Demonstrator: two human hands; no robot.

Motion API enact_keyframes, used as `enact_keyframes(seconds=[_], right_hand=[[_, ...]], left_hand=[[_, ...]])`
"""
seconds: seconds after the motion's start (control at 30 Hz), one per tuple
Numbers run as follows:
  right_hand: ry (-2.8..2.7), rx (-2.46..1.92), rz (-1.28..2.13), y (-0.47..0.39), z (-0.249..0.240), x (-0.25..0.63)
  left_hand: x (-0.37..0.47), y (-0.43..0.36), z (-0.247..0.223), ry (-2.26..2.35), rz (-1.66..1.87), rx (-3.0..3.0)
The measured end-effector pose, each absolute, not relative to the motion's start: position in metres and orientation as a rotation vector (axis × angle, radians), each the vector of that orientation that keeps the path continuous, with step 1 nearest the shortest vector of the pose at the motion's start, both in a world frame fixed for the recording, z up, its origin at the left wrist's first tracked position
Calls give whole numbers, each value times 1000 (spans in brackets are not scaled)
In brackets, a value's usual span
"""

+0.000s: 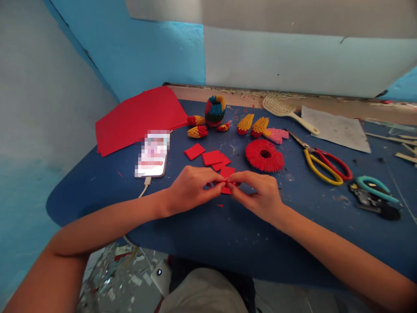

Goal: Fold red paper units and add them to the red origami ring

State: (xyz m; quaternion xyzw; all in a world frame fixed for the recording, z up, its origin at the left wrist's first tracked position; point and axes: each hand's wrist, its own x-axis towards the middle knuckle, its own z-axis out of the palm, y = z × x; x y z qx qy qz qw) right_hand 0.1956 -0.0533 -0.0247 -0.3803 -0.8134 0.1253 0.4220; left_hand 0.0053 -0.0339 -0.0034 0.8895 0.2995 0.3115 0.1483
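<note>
A small piece of red paper (225,182) is pinched between the fingertips of the left hand (193,188) and the right hand (260,191), over the middle of the worktop (195,237); the fingers hide its fold. Flat red paper (228,172) shows just beyond and below them, whether one sheet or two cannot be told. Toward the worktop's far edge, two red rectangles (211,157) lie flat, overlapping. A separate red rectangle (194,151) lies flat nearer the left edge, set askew.

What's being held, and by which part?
The left hand and right hand pinch a small red paper piece from opposite sides; exact edges are hidden.
</note>
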Motion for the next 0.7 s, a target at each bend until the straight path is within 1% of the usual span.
enact_keyframes(seconds=[0.27,0.4,0.47,0.5,0.63,0.7], right_hand=[[-2107,-947,313,-53,-25,197],[-2260,-914,110,-50,-24,202],[-2212,-900,96,-49,-23,203],[-2150,-912,177,-49,-22,202],[-1903,-1018,681,-51,-21,199],[-1805,-1035,818,-53,-21,196]], left_hand=[[4,-33,-3,812,850,2517],[3,-33,-2,817,823,2549],[3,-34,-2,827,861,2532],[3,-34,-1,824,897,2509],[4,-34,0,784,1003,2421],[5,-34,1,796,1026,2388]])
